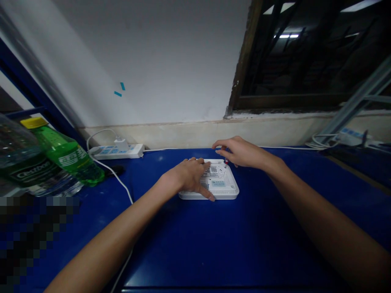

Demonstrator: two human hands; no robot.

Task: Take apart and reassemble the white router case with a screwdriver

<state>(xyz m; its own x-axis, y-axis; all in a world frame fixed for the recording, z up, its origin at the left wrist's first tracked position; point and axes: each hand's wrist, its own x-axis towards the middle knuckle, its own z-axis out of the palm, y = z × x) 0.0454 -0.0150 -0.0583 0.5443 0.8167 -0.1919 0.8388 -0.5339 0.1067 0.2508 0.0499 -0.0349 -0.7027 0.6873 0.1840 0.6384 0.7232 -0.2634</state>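
Note:
A white router (pixel 227 181) lies on the blue tabletop with its vented, labelled side up. My left hand (pixel 192 175) grips across its left half, the thumb reaching the front edge and the fingers toward the back edge. Behind the back right corner is my right hand (pixel 233 150), its fingers loosely bent and apart. Just below those fingers, a small red piece (pixel 226 162) shows at the router's back edge; its kind is too small to tell. The underside of the right fingers is partly hidden.
At left stand a green bottle with a yellow cap (pixel 65 150) and a large clear bottle (pixel 27 162). A white power strip (pixel 122 151) with a plugged-in adapter lies by the wall. Its white cable (pixel 122 185) runs toward the front. More cable (pixel 320 142) lies coiled at back right.

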